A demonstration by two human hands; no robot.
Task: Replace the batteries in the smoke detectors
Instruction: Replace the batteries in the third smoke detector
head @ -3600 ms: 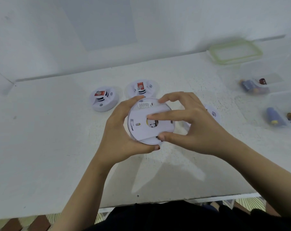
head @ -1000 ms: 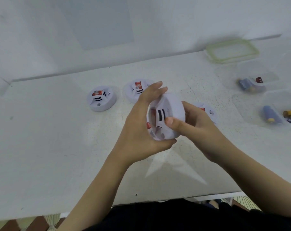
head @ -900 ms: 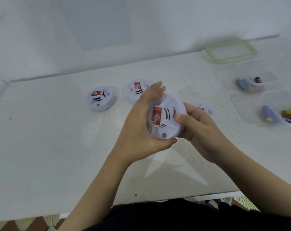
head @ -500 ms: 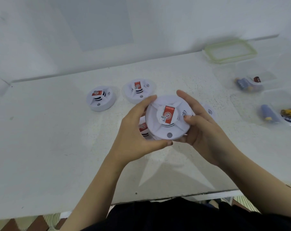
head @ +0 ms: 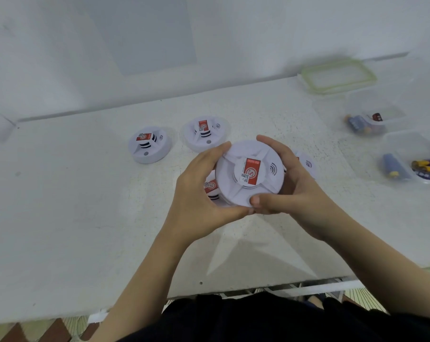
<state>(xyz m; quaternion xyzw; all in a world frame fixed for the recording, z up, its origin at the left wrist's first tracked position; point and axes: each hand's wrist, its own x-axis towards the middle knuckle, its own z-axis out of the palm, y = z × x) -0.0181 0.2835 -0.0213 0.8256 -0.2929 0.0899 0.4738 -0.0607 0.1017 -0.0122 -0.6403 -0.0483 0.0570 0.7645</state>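
In the head view the smoke detector was held just above the middle of the table, face up, with its red label showing and its back hidden. The left hand gripped the rim from eleven o'clock round to six. The right hand gripped it from one o'clock round to six, so both hands were clamped on the one housing and the thumbs touched at the near edge. Both forearms came in from the table's near edge and angled inward, with the palms facing each other across the disc. Whether a fresh battery sat inside could not be told. From the two-sided grip, the step looked like twisting the body shut on its base or checking that it had closed. Doing that well would mean keeping the disc level, pressing evenly on opposite sides of the rim and keeping fingers off the raised centre cap. It would also mean turning only until no gap was left. Putting it down would take care. A second detector showed between the left palm and the held disc at eight o'clock, and a third detector peeped out behind the right fingers at three. A fourth detector stood at ten o'clock and a fifth detector at eleven. Batteries lay in a tub well apart at three o'clock.
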